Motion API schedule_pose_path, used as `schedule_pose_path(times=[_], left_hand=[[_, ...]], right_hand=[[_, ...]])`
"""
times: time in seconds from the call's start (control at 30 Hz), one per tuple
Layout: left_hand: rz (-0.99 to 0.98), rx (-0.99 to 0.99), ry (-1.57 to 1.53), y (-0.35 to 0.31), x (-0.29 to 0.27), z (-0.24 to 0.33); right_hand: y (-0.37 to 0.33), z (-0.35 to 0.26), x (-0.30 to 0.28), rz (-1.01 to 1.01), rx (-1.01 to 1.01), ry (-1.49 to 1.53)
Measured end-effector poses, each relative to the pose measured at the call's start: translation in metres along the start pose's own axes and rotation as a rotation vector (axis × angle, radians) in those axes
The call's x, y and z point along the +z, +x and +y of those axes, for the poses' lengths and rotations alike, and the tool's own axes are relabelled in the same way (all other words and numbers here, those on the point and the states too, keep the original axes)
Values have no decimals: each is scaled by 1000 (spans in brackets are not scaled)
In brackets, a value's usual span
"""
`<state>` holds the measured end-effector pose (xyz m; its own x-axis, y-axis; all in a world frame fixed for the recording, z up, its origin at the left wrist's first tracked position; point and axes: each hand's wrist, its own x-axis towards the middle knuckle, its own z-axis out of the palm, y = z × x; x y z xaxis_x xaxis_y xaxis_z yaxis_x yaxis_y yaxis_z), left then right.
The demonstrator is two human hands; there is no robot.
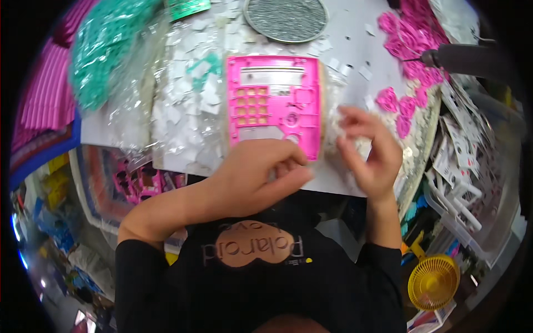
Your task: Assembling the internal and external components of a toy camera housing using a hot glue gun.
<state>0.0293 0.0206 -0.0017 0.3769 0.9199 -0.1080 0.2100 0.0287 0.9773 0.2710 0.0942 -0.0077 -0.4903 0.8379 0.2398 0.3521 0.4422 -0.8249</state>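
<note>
The pink panel (311, 119) lies face up on the white worktop (361, 47), a grid of square holes on its left half and a silvery strip toward its far end. The person's left hand (272, 169) is over the panel's near edge, fingers curled in toward the palm; I can't tell from here whether anything is pinched in them, or whether the hand touches the panel. The right hand (371, 152) is just off the panel's near right corner, a little blurred, thumb and fingers spread apart with a gap between.

Just beyond the panel's far edge is a round dish (248, 21) of small grey metal pieces. Left of the panel, white scraps (210, 97) are scattered among clear plastic, and farther left sits a heap of green parts (105, 55). To the panel's far right are small pink pieces (408, 47), with a dark power screwdriver (463, 58) pointing in over them. Well to the near right of the panel is a yellow basket (433, 282); to its near left, a bin (94, 208) holds more pink parts.
</note>
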Motion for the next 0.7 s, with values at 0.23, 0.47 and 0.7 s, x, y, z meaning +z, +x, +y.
schedule_pose_path(times=[0.23, 0.47, 0.7], left_hand=[[41, -136, -111, -10, 2, -18], [95, -21, 236, -15, -3, -12], [319, 299, 716, 1, -23, -27]], right_hand=[[5, -39, 30, -140, -178, -10], [13, -47, 35, -248, -113, -224], [33, -17, 44, -184, 98, -334]])
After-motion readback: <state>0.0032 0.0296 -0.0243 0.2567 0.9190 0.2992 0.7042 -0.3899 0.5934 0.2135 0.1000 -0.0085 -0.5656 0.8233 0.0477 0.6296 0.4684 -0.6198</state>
